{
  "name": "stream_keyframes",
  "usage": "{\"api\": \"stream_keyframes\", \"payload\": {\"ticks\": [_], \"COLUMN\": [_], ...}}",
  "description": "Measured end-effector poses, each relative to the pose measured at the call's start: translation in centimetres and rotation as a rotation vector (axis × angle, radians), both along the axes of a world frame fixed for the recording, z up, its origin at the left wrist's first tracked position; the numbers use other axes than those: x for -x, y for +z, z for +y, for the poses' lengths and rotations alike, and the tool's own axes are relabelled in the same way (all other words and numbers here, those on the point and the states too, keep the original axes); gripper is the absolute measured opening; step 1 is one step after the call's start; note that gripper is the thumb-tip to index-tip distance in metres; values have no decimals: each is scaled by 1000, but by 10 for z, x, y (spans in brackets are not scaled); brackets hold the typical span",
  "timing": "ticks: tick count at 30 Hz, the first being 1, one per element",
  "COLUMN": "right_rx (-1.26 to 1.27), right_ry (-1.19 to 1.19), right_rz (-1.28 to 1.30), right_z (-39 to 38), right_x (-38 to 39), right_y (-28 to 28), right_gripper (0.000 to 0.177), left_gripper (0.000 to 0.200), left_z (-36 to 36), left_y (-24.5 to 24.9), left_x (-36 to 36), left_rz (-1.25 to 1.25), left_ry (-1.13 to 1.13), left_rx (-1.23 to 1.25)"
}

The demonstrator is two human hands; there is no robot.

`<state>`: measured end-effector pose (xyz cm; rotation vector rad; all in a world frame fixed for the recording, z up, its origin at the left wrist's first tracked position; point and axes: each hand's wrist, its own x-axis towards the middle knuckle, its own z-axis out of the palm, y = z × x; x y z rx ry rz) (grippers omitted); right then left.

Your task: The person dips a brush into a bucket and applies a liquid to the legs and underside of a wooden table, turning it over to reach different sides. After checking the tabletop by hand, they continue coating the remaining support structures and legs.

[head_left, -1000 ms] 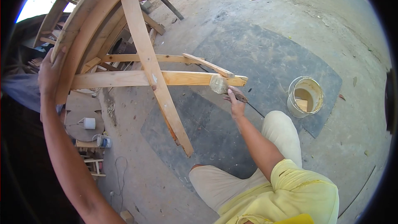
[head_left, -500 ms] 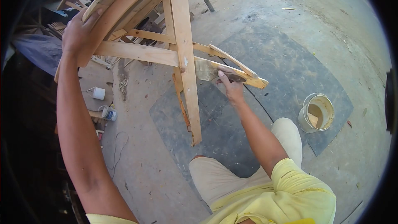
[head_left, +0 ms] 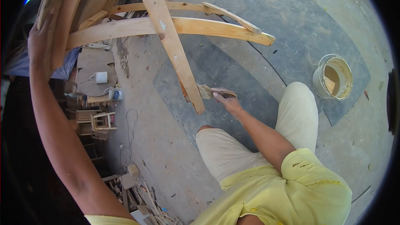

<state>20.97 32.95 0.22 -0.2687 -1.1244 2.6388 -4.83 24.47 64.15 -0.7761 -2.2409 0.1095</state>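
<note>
A wooden frame of curved boards and straight bars fills the upper left, tilted. My left hand is wrapped round the edge of its curved board. In my right hand is a wide paintbrush with a dark handle and pale bristles. The bristles meet the side of the straight wooden leg near its lower end. Above them, a curved crossbar reaches out to the right. To the right of my knee stands a bucket with a smeared rim, a block-like piece and some liquid inside.
Dark flat sheets lie on the concrete ground. On the left are a white pot, a labelled paint can and a small wooden stool. A thin cable and scrap wood lie nearer me.
The brush has gone from the curved crossbar down to the straight leg's lower end. My left hand still grips the frame, which now appears further left and higher as the view has shifted.
</note>
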Motion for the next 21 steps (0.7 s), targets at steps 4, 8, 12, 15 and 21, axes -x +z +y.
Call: {"api": "stream_keyframes", "payload": {"ticks": [4,8,12,15,21], "right_rx": [83,-11,-149,-19,644], "right_ry": [80,75,46,-2,-22], "right_rz": [-170,-275,-400,-280,114], "right_z": [-49,-70,-54,-2,77], "right_x": [-16,-13,9,40,77], "right_y": [-55,-79,-56,5,69], "right_gripper": [27,26,29,24,25], "left_gripper": [55,56,58,60,58], "left_z": [-13,-28,-29,-28,-9], "left_y": [21,34,40,37,12], "left_x": [20,31,28,25,-6], "left_rz": [3,-70,-57,-65,-78], "left_ry": [24,-68,36,-22,50], "left_rx": [47,7,29,40,-69]}}
